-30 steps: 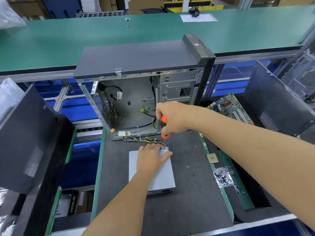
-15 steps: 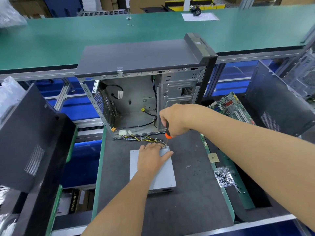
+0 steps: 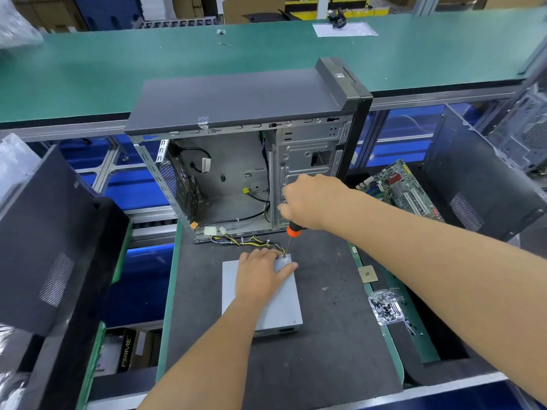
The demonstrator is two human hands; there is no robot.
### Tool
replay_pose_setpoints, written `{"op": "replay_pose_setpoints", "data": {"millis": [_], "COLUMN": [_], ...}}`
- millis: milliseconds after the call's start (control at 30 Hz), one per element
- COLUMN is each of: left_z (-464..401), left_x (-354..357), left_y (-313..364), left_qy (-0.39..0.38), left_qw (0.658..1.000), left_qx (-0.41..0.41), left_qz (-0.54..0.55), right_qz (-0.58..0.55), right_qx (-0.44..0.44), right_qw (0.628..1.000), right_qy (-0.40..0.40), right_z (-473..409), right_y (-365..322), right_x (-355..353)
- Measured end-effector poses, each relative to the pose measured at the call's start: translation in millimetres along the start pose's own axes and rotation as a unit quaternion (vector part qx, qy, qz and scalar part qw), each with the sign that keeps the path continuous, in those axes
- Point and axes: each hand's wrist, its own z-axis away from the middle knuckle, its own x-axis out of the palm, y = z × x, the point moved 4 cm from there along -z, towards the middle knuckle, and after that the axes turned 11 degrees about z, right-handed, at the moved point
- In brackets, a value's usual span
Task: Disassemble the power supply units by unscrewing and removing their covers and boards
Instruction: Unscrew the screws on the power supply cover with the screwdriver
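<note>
Standing behind the power supply: open computer case.

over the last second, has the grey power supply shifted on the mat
No. The power supply keeps the same spot below the open computer case, with the left hand pressing it down.

grey power supply — orange-collared screwdriver — green bench
</note>
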Motion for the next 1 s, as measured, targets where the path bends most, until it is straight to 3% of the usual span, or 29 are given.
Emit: {"op": "replay_pose_setpoints", "data": {"millis": [100,200,367,467,600,767,900,1000], "left_z": [-0.6,-0.5,-0.7,-0.5,-0.1,-0.7,-0.7,-0.6], "left_x": [-0.3,0.0,-0.1,0.4,0.7,1.0,1.4,1.2], "left_y": [0.2,-0.2,-0.6,-0.8,-0.8,-1.6,-1.5,-1.1], "left_qy": [-0.003,-0.004,-0.001,-0.002,-0.005,-0.002,-0.006,-0.004], "left_qw": [1.0,1.0,1.0,1.0,1.0,1.0,1.0,1.0], "left_qx": [-0.001,0.0,0.001,0.0,-0.001,0.0,0.002,-0.001], "left_qz": [-0.003,-0.005,0.0,-0.003,-0.004,-0.001,-0.009,-0.011], "right_qz": [-0.11,-0.125,0.059,-0.021,-0.103,0.098,-0.042,-0.105], "right_qx": [-0.034,-0.024,-0.017,-0.013,-0.047,-0.053,-0.045,-0.069], "right_qw": [0.993,0.992,0.998,0.999,0.994,0.993,0.998,0.992], "right_qy": [-0.015,-0.024,0.016,0.031,-0.013,-0.05,0.005,-0.013], "right_z": [-4.6,-7.2,-3.0,-3.1,-5.3,-5.8,-7.2,-7.6], "right_y": [-0.6,0.0,-5.2,-6.1,-9.0,-7.3,-2.4,-6.0], "right_x": [2.5,7.3,4.3,-2.2,-3.0,-1.5,-2.4,0.4]}}
